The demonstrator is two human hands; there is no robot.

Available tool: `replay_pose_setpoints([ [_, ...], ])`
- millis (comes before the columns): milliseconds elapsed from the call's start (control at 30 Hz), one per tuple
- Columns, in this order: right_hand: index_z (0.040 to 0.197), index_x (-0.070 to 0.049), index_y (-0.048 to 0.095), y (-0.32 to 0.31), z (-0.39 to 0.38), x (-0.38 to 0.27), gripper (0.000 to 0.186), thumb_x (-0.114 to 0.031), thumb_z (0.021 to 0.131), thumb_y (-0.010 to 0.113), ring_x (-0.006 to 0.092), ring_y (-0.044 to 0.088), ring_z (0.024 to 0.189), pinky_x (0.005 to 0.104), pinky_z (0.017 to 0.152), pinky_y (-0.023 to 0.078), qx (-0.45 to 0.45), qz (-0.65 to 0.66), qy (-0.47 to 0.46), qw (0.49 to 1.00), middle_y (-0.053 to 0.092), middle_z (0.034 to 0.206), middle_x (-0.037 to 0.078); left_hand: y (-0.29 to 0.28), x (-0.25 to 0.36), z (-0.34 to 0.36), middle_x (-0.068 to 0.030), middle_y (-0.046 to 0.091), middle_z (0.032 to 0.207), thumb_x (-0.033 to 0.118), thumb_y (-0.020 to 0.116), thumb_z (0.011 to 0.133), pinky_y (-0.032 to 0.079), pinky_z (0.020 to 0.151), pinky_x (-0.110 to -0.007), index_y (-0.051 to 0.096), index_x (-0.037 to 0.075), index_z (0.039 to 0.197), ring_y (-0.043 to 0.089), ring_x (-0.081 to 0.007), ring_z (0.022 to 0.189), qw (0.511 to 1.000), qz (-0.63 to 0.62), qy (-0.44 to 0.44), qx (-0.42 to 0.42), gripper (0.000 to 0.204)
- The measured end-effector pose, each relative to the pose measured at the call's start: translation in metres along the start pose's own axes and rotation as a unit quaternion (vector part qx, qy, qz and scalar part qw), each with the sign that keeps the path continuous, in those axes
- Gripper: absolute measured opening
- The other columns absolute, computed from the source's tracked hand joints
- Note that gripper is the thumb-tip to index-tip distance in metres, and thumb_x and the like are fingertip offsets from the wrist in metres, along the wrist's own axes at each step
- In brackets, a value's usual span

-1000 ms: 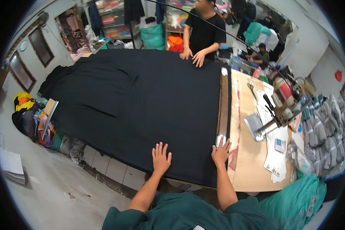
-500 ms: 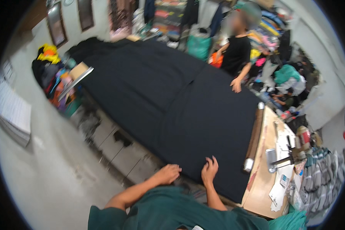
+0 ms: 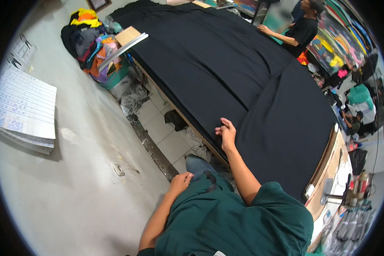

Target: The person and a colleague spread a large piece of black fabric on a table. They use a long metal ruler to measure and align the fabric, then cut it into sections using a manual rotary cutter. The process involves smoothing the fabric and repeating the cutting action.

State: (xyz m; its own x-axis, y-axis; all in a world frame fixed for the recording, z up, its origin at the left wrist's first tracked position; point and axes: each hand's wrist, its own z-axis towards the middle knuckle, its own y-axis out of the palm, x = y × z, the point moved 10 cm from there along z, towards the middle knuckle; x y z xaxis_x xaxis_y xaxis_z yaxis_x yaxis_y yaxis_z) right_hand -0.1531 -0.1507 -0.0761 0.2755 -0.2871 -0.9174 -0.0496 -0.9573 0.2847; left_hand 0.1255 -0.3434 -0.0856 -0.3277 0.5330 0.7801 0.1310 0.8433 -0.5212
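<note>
We are noting our right hand (image 3: 227, 135) empty over the black fabric (image 3: 286, 132). Our left hand (image 3: 181, 183) is hanging half-curled, near left, grip unclear.

Around me is a garment workshop: black fabric (image 3: 226, 77) over a long table (image 3: 330, 173), 1 cutting machine (image 3: 363, 182), grey cloth bundles (image 3: 350, 227).
</note>
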Motion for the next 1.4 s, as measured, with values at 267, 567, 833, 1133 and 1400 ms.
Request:
replay_pose_setpoints([
  [267,0.149,0.004,0.043,0.014,0.134,-0.013,0.054,0.004,0.095,0.048,0.0398,0.065,0.121,0.0483,0.103,0.058,0.180,0.282,-0.031,0.942,0.042,0.151,0.024,-0.148,0.016,0.141,-0.0143,0.078,0.102,0.027,0.052,0.111,0.057,0.087,-0.036,0.073,-0.002,0.112,0.075,-0.0220,0.093,0.976,-0.198,0.011,0.095,0.036],
  [567,0.140,-0.001,0.051,0.003,0.216,-0.033,0.052,0.003,0.088,0.047,0.0343,0.070,0.099,0.0429,0.086,0.063,0.393,0.294,-0.050,0.870,0.059,0.110,0.016,-0.306,0.095,0.416,-0.0142,0.076,0.116,0.032,0.050,0.112,0.054,0.095,-0.033,0.070,-0.003,0.122,0.071,-0.0187,0.105,0.985,-0.165,0.040,-0.035,0.041],
  [833,0.128,-0.012,0.064,0.001,0.216,-0.026,0.034,-0.008,0.097,0.051,0.0136,0.051,0.063,0.0306,0.056,0.046,0.409,0.221,0.034,0.885,0.058,0.112,0.008,-0.325,0.054,0.583,-0.0278,0.040,0.160,0.027,0.064,0.106,0.057,0.103,-0.036,0.028,0.002,0.162,0.063,-0.0363,0.131,0.816,-0.562,-0.129,-0.035,0.071],
  [1133,0.114,-0.014,0.072,-0.046,0.183,-0.037,0.017,-0.014,0.101,0.061,0.0094,0.040,0.052,0.0273,0.046,0.034,0.508,0.247,-0.052,0.824,0.060,0.097,0.001,-0.386,0.060,0.782,-0.0326,0.018,0.165,0.011,0.070,0.101,0.062,0.075,-0.021,-0.004,-0.006,0.164,0.065,-0.0364,0.129,0.788,-0.603,-0.115,-0.046,0.098],
  [1400,0.109,-0.017,0.073,0.039,0.144,-0.034,0.018,-0.011,0.100,0.059,0.0047,0.032,0.047,0.0247,0.042,0.026,0.600,0.115,-0.078,0.788,0.043,0.069,-0.008,-0.554,0.028,0.912,-0.0164,0.060,0.134,0.032,0.071,0.102,0.054,0.052,-0.021,0.049,-0.005,0.142,0.077,-0.0262,0.091,0.892,-0.447,-0.051,-0.032,0.058],
])
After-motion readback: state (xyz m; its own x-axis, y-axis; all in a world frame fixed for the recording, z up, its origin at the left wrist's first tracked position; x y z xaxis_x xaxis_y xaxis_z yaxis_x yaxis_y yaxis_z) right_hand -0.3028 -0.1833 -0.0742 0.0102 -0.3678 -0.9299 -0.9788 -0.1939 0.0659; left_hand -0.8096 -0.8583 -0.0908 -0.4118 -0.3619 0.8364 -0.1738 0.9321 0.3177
